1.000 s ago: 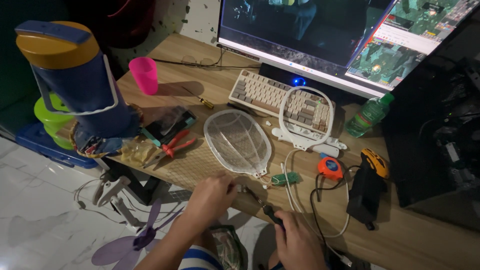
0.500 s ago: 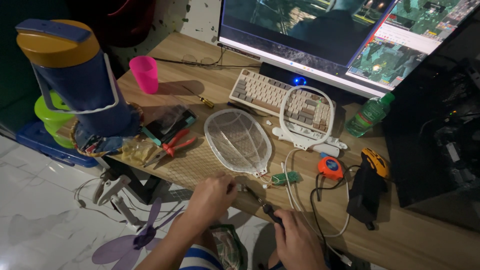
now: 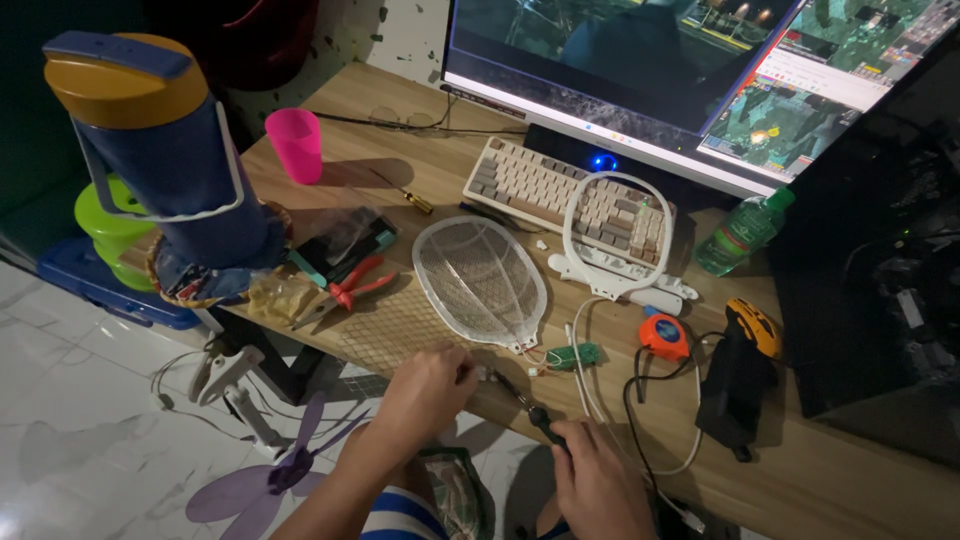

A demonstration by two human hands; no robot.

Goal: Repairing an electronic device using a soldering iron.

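A white oval mesh swatter head (image 3: 480, 280) lies flat on the wooden desk (image 3: 860, 480). Thin wires run from its neck to a small green circuit board (image 3: 572, 356). My left hand (image 3: 425, 385) rests at the desk's front edge just below the neck, its fingertips pinched on a small part there. My right hand (image 3: 600, 480) grips the dark handle of a screwdriver (image 3: 520, 400), whose tip points up-left to my left fingertips. The swatter's empty white frame (image 3: 615, 240) lies across the keyboard (image 3: 530, 190).
Red pliers (image 3: 350, 290), a pink cup (image 3: 296, 145) and a big blue jug with a yellow lid (image 3: 150, 150) stand to the left. To the right are an orange tape measure (image 3: 665, 335), a black and yellow tool (image 3: 740, 370) and a green bottle (image 3: 745, 230). A monitor (image 3: 650, 70) stands behind.
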